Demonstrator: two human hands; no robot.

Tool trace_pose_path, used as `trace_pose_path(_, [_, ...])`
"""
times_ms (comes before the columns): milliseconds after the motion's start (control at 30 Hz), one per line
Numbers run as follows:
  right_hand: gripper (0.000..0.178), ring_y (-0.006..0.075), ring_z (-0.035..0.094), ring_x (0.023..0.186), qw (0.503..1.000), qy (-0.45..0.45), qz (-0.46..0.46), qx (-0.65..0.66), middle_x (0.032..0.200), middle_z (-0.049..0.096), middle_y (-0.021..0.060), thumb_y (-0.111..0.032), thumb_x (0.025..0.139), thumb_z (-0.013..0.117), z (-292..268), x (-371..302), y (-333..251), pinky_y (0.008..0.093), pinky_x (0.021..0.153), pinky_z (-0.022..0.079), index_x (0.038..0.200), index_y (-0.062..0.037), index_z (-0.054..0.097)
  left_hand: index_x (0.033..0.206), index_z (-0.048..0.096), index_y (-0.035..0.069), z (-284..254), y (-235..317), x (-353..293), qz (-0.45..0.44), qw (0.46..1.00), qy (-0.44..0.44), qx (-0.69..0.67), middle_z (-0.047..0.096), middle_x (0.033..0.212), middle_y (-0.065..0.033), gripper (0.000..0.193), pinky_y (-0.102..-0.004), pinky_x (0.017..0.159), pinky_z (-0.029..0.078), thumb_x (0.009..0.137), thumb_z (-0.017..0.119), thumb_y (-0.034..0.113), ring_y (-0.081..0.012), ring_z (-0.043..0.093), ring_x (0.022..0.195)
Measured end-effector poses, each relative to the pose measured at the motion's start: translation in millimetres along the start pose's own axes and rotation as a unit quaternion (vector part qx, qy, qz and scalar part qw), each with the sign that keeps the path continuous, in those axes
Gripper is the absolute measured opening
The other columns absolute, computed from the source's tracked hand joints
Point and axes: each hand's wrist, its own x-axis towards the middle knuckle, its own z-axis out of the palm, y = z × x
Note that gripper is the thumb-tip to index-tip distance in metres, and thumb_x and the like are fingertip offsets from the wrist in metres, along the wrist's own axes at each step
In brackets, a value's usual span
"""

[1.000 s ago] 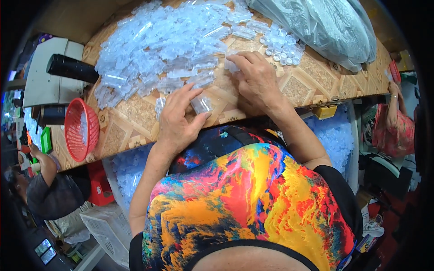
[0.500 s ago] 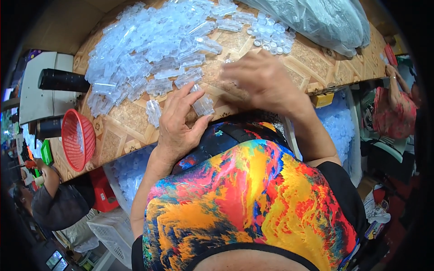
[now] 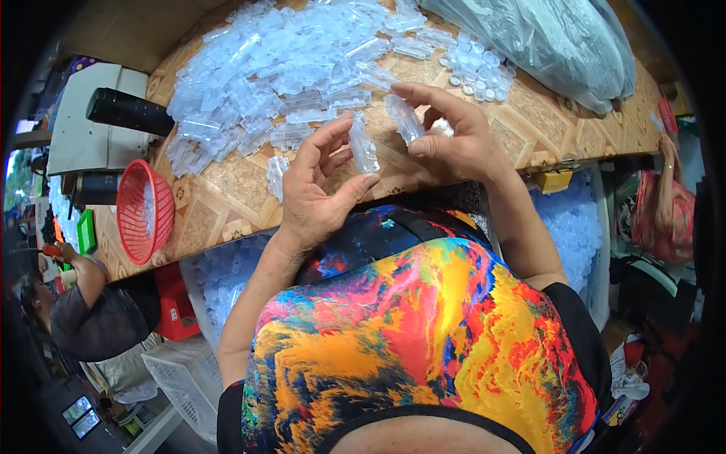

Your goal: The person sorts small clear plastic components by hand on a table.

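Note:
My left hand (image 3: 318,185) is curved around a clear plastic tube piece (image 3: 364,146), which spans lengthwise from the index fingertip to the thumb. Facing it, my right hand (image 3: 457,140) grips another clear plastic tube piece (image 3: 404,119) between index finger and thumb. The two pieces are tilted and a small gap separates them. Just beyond my hands, a large heap of similar clear pieces (image 3: 265,76) covers the table. A few loose ones (image 3: 277,178) lie beside my left hand.
Small round clear caps (image 3: 476,68) are grouped at the far right, beside a grey plastic bag (image 3: 544,45). A red basket (image 3: 144,212) and a black cylinder (image 3: 128,111) are at left. Bins of clear pieces (image 3: 571,219) sit below the table edge. Co-workers (image 3: 98,310) are at both sides.
My right hand, blurred before, has steadied and turned toward my left, showing a clear piece in its fingers. My left hand still has its piece, now more upright. The whole view has shifted slightly.

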Motion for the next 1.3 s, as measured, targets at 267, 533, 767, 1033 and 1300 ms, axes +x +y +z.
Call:
trace_pose_path(267, [0.068,0.0151,0.056,0.12,0.975,0.037,-0.061,0.209,0.142,0.057,0.0105,-0.01,0.085,0.078,51,-2,-10,0.0301,0.096,0.048,0.147,-0.0027,0.049,0.143,0.042,-0.001,7,11,9,0.031,0.995,0.001,-0.093,0.036,0.157,-0.0194,0.064,-0.0375,0.111,0.046,0.086,0.072,-0.007,-0.0249,0.052,0.134])
trace_pose_path(533, [0.066,0.013,0.06,0.105,0.995,0.019,-0.04,0.086,0.141,0.057,0.0095,-0.012,0.086,0.076,45,2,-8,0.0288,0.091,0.051,0.146,-0.0018,0.05,0.141,0.046,-0.001,5,2,6,0.035,0.998,0.039,-0.027,0.035,0.158,-0.0198,0.061,-0.0363,0.108,0.048,0.086,0.072,-0.006,-0.0252,0.054,0.131])
trace_pose_path(767, [0.061,0.0405,0.052,0.13,0.955,0.097,-0.175,-0.218,0.144,0.052,0.0236,-0.018,0.087,0.074,40,49,-11,0.0459,0.109,0.044,0.142,-0.0039,0.051,0.134,0.049,-0.001,0,3,7,0.106,0.967,0.161,0.165,0.045,0.15,-0.0236,0.059,-0.0378,0.107,0.045,0.083,0.078,0.002,-0.0286,0.053,0.13])
trace_pose_path(1033, [0.024,0.035,0.065,0.099,0.82,0.161,-0.071,-0.544,0.105,0.068,0.0209,-0.009,0.083,0.065,-37,91,16,0.0444,0.088,0.049,0.106,-0.0006,0.067,0.132,0.052,0.001,-50,-4,2,0.143,0.851,0.227,0.451,0.05,0.145,-0.0232,0.06,-0.0463,0.109,0.04,0.08,0.08,0.008,-0.0387,0.05,0.13])
trace_pose_path(1300, [0.02,0.0329,0.061,0.098,0.821,0.11,-0.06,-0.557,0.103,0.065,0.0158,-0.007,0.08,0.06,-28,77,20,0.043,0.084,0.047,0.099,-0.0032,0.067,0.134,0.052,0.001,-54,-27,33,0.035,0.918,0.211,0.334,0.052,0.143,-0.0213,0.06,-0.0413,0.103,0.045,0.082,0.08,0.009,-0.0344,0.051,0.129])
